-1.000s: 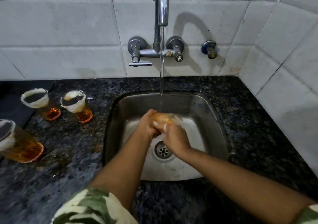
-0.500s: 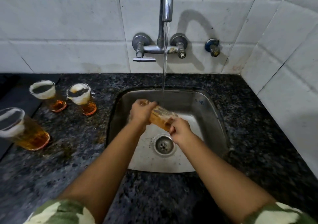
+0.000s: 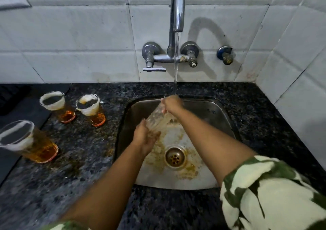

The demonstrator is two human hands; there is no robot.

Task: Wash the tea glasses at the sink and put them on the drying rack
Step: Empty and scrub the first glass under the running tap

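Both hands, left hand (image 3: 144, 138) and right hand (image 3: 172, 105), apparently grip glass (image 3: 157, 119) mid-sink (image 3: 227, 116).

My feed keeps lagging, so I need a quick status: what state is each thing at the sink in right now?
Tap: running.
Glass in hands: tilted over the sink, looks emptied.
Left hand: grips the glass's lower end.
Right hand: holds its upper end, under the stream.
Three glasses on the counter: upright, tea left in them, unwashed.
Sink: tea-stained, drain unplugged.
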